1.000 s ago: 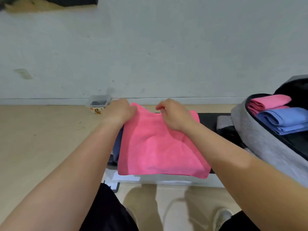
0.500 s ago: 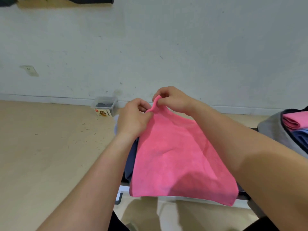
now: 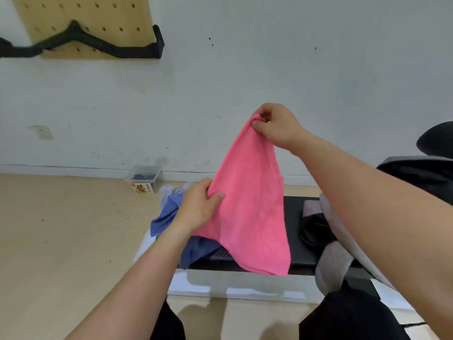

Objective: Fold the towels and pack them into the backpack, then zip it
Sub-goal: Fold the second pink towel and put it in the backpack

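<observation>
A small box (image 3: 144, 179) is seen on the floor by the wall. A blue towel (image 3: 166, 217) is piled on the bench (image 3: 247, 280). The pink towel (image 3: 252, 209) is held up above the bench: its left edge is pinched by the left hand (image 3: 199, 207), its top corner is pinched by the right hand (image 3: 277, 126). The grey backpack (image 3: 331, 263) is seen at the right.

**Cloth screens the middle; floor open to the left**

The hanging pink towel (image 3: 250, 207) curtains the middle of the black surface (image 3: 294, 231), with crumpled blue towels (image 3: 171, 214) piled at its left end. The grey backpack (image 3: 335, 244) and the right forearm block the right side. To the left, bare wooden floor (image 3: 61, 229) lies open, apart from a small clear box (image 3: 143, 180) by the wall.
</observation>
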